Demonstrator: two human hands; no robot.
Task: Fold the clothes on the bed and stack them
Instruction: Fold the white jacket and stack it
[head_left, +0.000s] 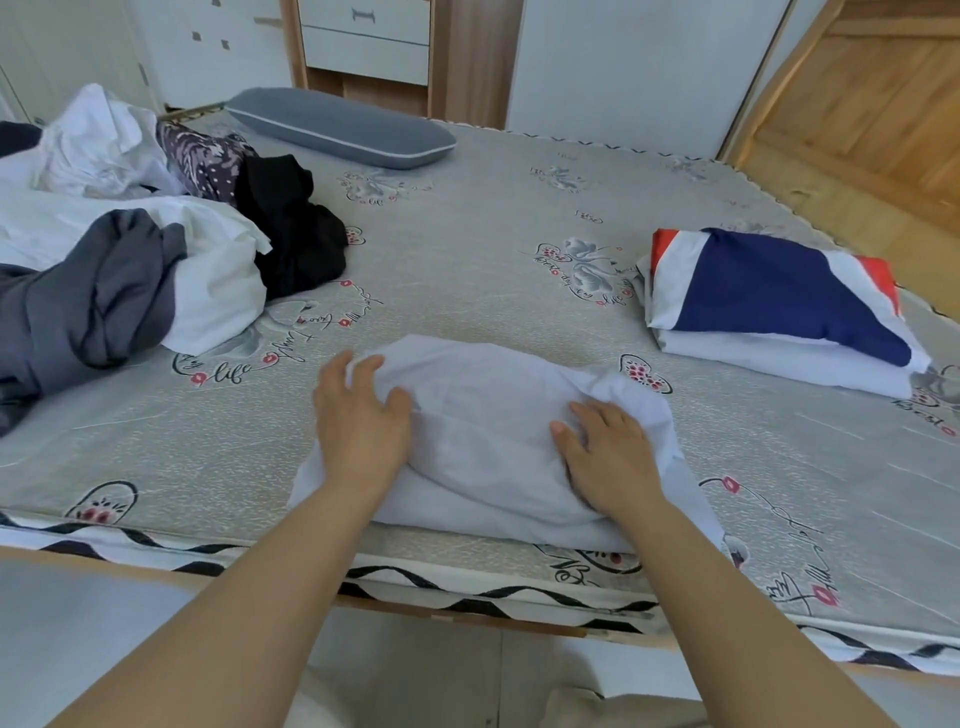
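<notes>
Both hands are down on the white garment (488, 426) at the near edge of the bed (467, 249): the left hand (361, 415) lies over its left end, fingers loosely curved onto a bunched corner, though whether it pinches the cloth I cannot tell, and the right hand (605, 452) presses flat on the right side, fingers fairly straight. That garment looks partly folded, layers showing along its near edge, but it sits lumpy and rumpled on top. Off to the right waits the stack (779, 312), a red, white and navy piece folded on top of a white one. Far left, the unfolded pile (130, 249) spreads out, white, grey, black and patterned pieces all tangled, so plenty of work remains. Now the risks: the garment lies right at the mattress edge, and a careless sweep could drag its loose flap over the side. Smooth too lightly and those wrinkles get locked into the next fold, giving a bulgy bundle that may tilt or slide once it lands on the stack.
</notes>
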